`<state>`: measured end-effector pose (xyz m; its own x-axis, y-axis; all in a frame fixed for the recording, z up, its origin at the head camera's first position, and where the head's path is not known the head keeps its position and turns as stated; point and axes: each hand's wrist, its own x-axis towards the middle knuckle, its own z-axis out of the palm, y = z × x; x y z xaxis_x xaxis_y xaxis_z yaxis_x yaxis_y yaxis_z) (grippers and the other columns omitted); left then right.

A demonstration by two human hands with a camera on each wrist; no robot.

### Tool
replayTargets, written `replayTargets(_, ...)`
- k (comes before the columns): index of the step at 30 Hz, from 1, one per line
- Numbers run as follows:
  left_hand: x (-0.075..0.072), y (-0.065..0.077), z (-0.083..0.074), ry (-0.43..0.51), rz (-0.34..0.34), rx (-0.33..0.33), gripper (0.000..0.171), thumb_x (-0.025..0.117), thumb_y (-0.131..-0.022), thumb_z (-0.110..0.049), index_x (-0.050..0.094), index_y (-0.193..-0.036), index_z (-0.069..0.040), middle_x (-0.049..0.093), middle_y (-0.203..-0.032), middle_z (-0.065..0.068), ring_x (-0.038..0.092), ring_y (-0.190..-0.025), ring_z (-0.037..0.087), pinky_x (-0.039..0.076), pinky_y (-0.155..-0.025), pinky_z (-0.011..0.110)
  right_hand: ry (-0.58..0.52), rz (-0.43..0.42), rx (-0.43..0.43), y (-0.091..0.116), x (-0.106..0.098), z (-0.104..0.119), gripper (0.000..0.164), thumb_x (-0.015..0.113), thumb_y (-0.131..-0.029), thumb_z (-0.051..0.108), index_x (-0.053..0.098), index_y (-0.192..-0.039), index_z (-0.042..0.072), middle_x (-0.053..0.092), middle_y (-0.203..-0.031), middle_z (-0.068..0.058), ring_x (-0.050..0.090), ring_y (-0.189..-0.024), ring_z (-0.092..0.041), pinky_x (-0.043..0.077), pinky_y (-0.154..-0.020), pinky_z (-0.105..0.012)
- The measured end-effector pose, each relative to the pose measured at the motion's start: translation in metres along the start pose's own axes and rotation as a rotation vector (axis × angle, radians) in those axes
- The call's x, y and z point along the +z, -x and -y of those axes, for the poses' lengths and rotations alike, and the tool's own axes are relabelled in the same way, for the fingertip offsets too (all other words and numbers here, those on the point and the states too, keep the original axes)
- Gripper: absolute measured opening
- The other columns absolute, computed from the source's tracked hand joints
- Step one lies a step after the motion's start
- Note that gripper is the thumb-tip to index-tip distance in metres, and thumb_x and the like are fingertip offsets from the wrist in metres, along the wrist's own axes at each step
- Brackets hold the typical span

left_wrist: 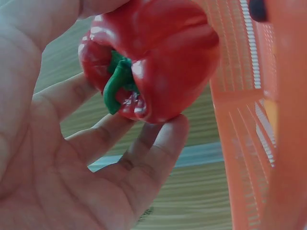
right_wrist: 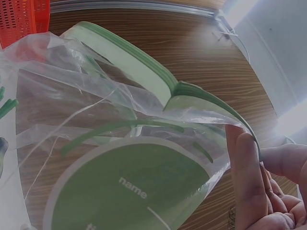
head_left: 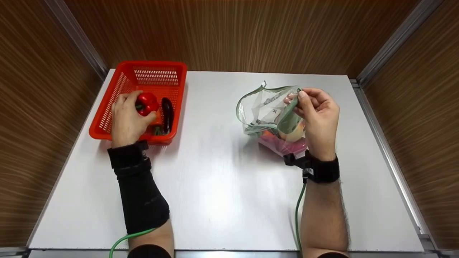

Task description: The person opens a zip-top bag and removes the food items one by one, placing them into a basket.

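My left hand (head_left: 127,122) holds a red bell pepper (head_left: 148,101) between thumb and fingers, over the red plastic basket (head_left: 154,65). In the left wrist view the pepper (left_wrist: 168,62) shows its curved green stem, with fingertips against its underside. My right hand (head_left: 321,118) pinches the green-edged rim of a clear zip bag (head_left: 254,107) between thumb and fingers. The bag's mouth gapes open, and a green oval label (right_wrist: 120,191) with the word "name" faces the right wrist camera. Inside the bag lie a pale yellowish round fruit (head_left: 294,133) and a pink thing (head_left: 281,145).
Inside the basket are a dark eggplant (head_left: 167,115) and an orange vegetable with a green stem (head_left: 156,121), partly covered by my left hand. Basket and bag stand apart on a white table (head_left: 211,172). Wood-grain panels (head_left: 229,36) enclose the back and sides. A green cable (head_left: 298,211) trails from my right wrist.
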<state>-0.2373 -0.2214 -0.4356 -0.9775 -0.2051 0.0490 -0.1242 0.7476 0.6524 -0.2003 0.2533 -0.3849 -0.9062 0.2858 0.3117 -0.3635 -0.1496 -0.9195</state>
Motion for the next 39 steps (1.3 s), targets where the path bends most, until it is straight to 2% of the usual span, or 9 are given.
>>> replayTargets(7,-0.002,-0.005,0.016,-0.059,0.093,-0.087,0.083,0.081,-0.105,-0.026,0.046,-0.179,-0.012,0.048,-0.167,0.033,0.041,-0.157,0.054,0.048,-0.132,0.077,0.022,-0.002,0.0,0.0,-0.001,0.0,0.006,0.073,-0.114,0.004,0.079,-0.114,0.0,0.09,-0.098,-0.009,0.089,-0.087,-0.016,0.071,-0.08,-0.024)
replayTargets(12,-0.002,-0.006,0.024,-0.074,0.128,-0.122,0.082,0.082,-0.105,-0.025,0.047,-0.177,-0.007,0.048,-0.167,0.036,0.04,-0.157,0.056,0.047,-0.132,0.077,0.015,0.004,-0.007,0.0,-0.002,0.0,0.007,0.073,-0.113,0.003,0.078,-0.115,-0.001,0.089,-0.1,-0.011,0.089,-0.088,-0.018,0.073,-0.081,-0.026)
replayTargets(19,-0.005,-0.005,0.033,-0.112,0.178,-0.196,0.083,0.084,-0.105,-0.023,0.046,-0.176,-0.002,0.036,-0.179,0.043,0.034,-0.164,0.062,0.042,-0.136,0.078,0.008,0.009,-0.001,-0.001,-0.001,0.0,0.007,0.073,-0.114,0.002,0.078,-0.115,-0.001,0.09,-0.101,-0.012,0.089,-0.089,-0.018,0.073,-0.082,-0.027)
replayTargets(26,-0.007,-0.004,0.035,-0.166,0.256,-0.257,0.086,0.086,-0.106,-0.028,0.045,-0.176,-0.001,0.046,-0.171,0.041,0.04,-0.157,0.061,0.042,-0.135,0.075,-0.003,0.016,-0.005,0.0,-0.001,0.0,0.008,0.073,-0.114,0.002,0.078,-0.115,-0.003,0.089,-0.101,-0.013,0.089,-0.089,-0.02,0.074,-0.084,-0.029)
replayTargets(32,-0.005,-0.011,0.037,-0.215,0.344,-0.347,0.079,0.082,-0.11,-0.037,0.048,-0.177,-0.012,0.057,-0.155,0.032,0.049,-0.138,0.054,0.048,-0.12,0.067,0.012,0.015,-0.015,0.0,-0.002,-0.002,0.008,0.073,-0.114,0.004,0.078,-0.115,-0.002,0.089,-0.102,-0.013,0.089,-0.089,-0.02,0.075,-0.086,-0.031)
replayTargets(36,-0.005,-0.013,0.037,-0.223,0.357,-0.348,0.084,0.08,-0.111,-0.038,0.041,-0.182,-0.014,0.056,-0.161,0.034,0.048,-0.142,0.057,0.045,-0.126,0.071,0.015,0.019,-0.013,-0.001,-0.002,-0.002,0.009,0.073,-0.114,0.004,0.079,-0.116,-0.003,0.089,-0.102,-0.014,0.089,-0.09,-0.02,0.075,-0.085,-0.03)
replayTargets(39,-0.005,-0.014,0.038,-0.222,0.349,-0.324,0.082,0.078,-0.113,-0.036,0.041,-0.181,-0.012,0.057,-0.163,0.034,0.049,-0.143,0.057,0.044,-0.128,0.074,0.012,0.017,-0.009,-0.001,-0.002,-0.002,0.008,0.073,-0.114,0.004,0.079,-0.116,-0.002,0.089,-0.102,-0.014,0.089,-0.089,-0.02,0.075,-0.085,-0.03)
